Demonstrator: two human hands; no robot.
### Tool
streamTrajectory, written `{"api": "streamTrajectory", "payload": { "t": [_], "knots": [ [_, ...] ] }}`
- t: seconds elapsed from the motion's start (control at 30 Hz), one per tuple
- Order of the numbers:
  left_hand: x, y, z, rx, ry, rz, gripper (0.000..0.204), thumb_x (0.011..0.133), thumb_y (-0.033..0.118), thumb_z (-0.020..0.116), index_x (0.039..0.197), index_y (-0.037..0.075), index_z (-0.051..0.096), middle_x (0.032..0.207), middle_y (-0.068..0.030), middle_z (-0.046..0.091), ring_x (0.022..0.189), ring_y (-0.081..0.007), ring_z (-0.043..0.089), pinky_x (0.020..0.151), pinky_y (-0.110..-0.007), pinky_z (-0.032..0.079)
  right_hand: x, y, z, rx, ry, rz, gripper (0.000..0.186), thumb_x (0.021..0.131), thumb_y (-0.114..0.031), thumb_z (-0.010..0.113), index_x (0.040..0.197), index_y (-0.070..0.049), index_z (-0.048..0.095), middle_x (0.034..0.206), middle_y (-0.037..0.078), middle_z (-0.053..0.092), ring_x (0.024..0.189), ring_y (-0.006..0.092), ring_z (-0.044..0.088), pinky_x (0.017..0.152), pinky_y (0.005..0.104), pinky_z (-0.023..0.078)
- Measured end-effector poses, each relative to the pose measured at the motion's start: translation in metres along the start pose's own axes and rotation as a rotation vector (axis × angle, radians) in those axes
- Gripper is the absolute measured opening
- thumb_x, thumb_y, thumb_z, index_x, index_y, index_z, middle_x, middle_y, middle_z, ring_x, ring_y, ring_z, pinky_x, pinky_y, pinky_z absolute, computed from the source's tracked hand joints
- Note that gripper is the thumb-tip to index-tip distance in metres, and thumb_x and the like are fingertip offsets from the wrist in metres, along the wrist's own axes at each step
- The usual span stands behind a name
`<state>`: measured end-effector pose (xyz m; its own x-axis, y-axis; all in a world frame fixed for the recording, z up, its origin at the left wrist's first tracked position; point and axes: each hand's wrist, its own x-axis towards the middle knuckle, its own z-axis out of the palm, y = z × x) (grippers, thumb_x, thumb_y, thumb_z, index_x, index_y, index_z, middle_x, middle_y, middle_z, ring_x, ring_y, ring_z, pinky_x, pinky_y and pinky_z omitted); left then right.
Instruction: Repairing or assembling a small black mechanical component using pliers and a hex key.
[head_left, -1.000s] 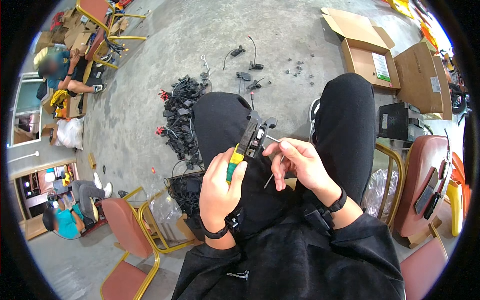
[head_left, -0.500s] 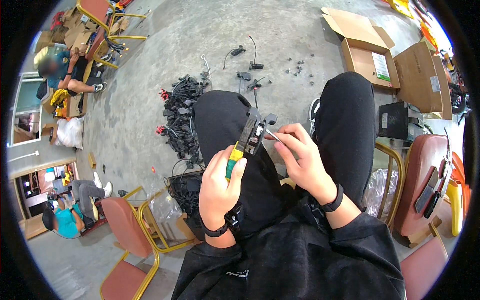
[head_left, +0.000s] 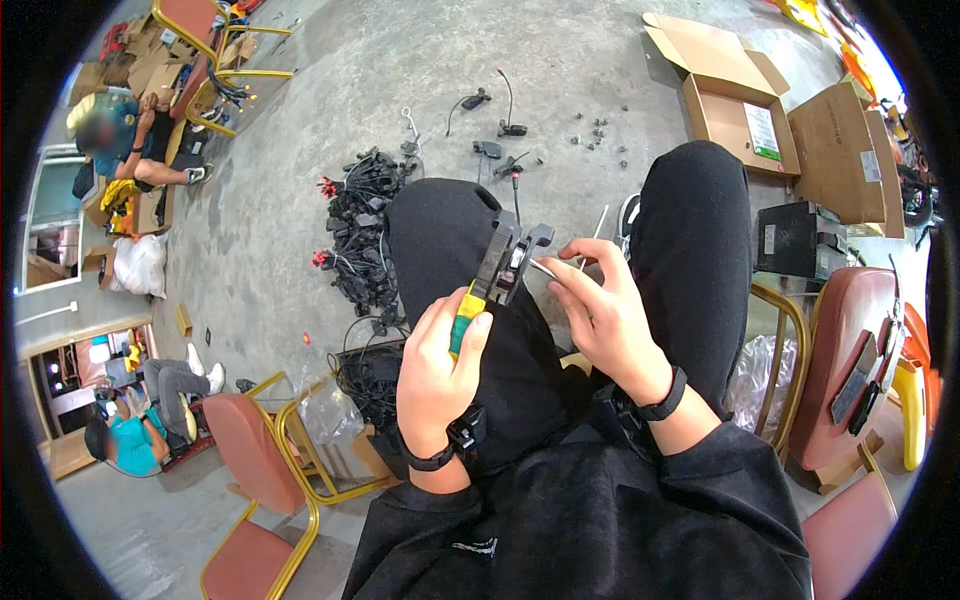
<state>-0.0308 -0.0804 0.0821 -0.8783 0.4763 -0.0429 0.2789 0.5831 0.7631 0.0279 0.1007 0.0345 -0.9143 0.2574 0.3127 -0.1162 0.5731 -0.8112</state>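
My left hand [head_left: 435, 370] is closed round the green-and-yellow handle of a crimping tool [head_left: 497, 262], with its dark metal head pointing away from me above my lap. My right hand [head_left: 605, 310] pinches a thin pale wire-like strip [head_left: 595, 235] between thumb and fingers. One end of the strip rises past my fingers, and its grey tip sits close to the tool's jaws. Whether it goes into the jaws, I cannot tell. Just beyond the head, a black cable with a red part [head_left: 516, 186] shows; I cannot tell if it touches the tool.
A heap of black cable connectors [head_left: 360, 225] lies on the floor at left, with several loose ones ahead. An opened cardboard box [head_left: 740, 125] and a black case [head_left: 800, 245] stand at right. Chairs [head_left: 255, 450] flank me. Two people sit at far left.
The strip in my right hand has tilted, so a long pale end now stands up past my fingers. My right fingers have shifted slightly; the crimping tool has hardly moved.
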Motion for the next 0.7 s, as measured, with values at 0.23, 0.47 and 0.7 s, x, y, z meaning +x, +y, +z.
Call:
{"api": "streamTrajectory", "payload": {
  "t": [0.23,0.47,0.7],
  "knots": [
    [0.0,0.0017,0.0029,0.038,0.008,0.017,0.028,0.089,0.017,0.057,0.106,-0.006,0.057,0.091,-0.0186,0.06,0.084,-0.0344,0.059,0.075,-0.037,0.047,0.0004,0.0026,0.0006,-0.292,0.027,-0.12,0.04,0.069,0.006,0.066,0.106,-0.009,0.065,0.106,0.013,0.051,0.098,0.0296,0.053,0.083,0.036,0.045],
    [-0.0007,0.0022,0.0043,0.069,0.021,0.047,0.028,0.088,0.015,0.058,0.106,-0.006,0.056,0.091,-0.0192,0.06,0.084,-0.0351,0.058,0.076,-0.038,0.047,-0.0019,0.0041,0.0002,-0.284,0.068,-0.144,0.046,0.065,0.006,0.059,0.108,-0.008,0.063,0.114,0.016,0.05,0.107,0.0342,0.051,0.09,0.04,0.043],
    [-0.0014,0.0005,0.0045,0.081,0.038,0.066,0.028,0.087,0.014,0.059,0.105,-0.007,0.056,0.092,-0.0195,0.06,0.085,-0.0353,0.058,0.076,-0.039,0.047,-0.0023,0.004,0.003,0.387,-0.112,0.237,0.016,0.091,-0.01,0.053,0.104,-0.004,0.061,0.085,0.016,0.061,0.079,0.0264,0.064,0.069,0.0331,0.051]
  ]
}}
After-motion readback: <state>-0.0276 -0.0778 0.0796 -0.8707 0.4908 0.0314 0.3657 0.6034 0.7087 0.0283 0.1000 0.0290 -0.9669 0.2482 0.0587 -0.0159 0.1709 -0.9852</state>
